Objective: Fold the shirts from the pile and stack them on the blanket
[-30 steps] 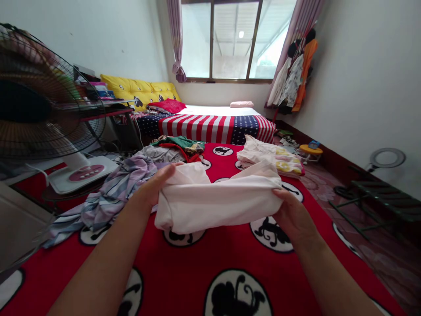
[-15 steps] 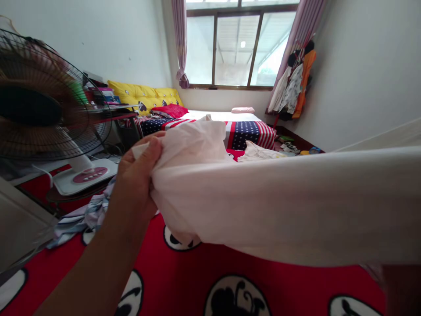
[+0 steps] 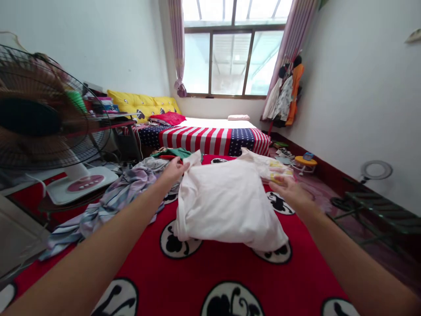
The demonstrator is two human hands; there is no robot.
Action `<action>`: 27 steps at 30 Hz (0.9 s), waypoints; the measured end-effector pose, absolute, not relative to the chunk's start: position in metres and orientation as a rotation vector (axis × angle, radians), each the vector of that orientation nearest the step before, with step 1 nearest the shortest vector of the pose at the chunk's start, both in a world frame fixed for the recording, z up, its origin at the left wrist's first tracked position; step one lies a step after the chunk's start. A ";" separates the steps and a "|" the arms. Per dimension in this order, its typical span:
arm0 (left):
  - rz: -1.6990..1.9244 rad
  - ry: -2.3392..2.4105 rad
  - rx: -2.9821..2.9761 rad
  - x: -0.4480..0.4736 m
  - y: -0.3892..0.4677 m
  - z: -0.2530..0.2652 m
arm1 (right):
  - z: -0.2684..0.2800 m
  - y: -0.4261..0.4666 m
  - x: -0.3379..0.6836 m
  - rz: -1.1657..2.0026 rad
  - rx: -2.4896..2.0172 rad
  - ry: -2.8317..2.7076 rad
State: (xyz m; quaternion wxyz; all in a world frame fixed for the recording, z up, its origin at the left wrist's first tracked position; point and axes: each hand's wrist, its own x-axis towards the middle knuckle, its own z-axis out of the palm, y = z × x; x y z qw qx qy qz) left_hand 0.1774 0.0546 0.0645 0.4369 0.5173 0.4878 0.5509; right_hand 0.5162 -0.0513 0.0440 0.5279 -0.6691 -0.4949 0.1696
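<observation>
A plain white shirt (image 3: 230, 197) is spread over the red blanket (image 3: 184, 281), its lower edge slightly rumpled. Its upper left corner, a sleeve-like flap, is pinched between the thumb and fingers of my left hand (image 3: 176, 169). On the other side, my right hand (image 3: 289, 191) hovers just off the shirt's right edge with its fingers stretched out and apart. Beyond that hand lies a white garment with a yellow print (image 3: 274, 169), partly covered by the shirt and the hand.
Crumpled striped clothing (image 3: 115, 197) and a green garment (image 3: 177, 152) lie left. A fan (image 3: 36, 114) stands at far left. Behind are a bed with a flag-patterned cover (image 3: 204, 138), and a window. An orange stool (image 3: 305, 161) and a dark rack (image 3: 378, 210) are at right.
The white shirt, held up and stretched across the view before, has come down onto the blanket. My left hand moved forward and right with its corner, and my right hand has come into sight.
</observation>
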 end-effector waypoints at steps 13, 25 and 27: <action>0.728 1.420 2.018 0.146 -0.059 -0.032 | -0.064 -0.122 0.537 0.260 -1.831 -1.746; 1.157 1.267 1.353 0.126 -0.047 0.021 | -0.012 -0.135 0.531 0.418 -1.792 -1.681; 1.097 1.226 1.270 0.113 -0.053 0.045 | 0.021 -0.150 0.527 0.403 -1.741 -1.522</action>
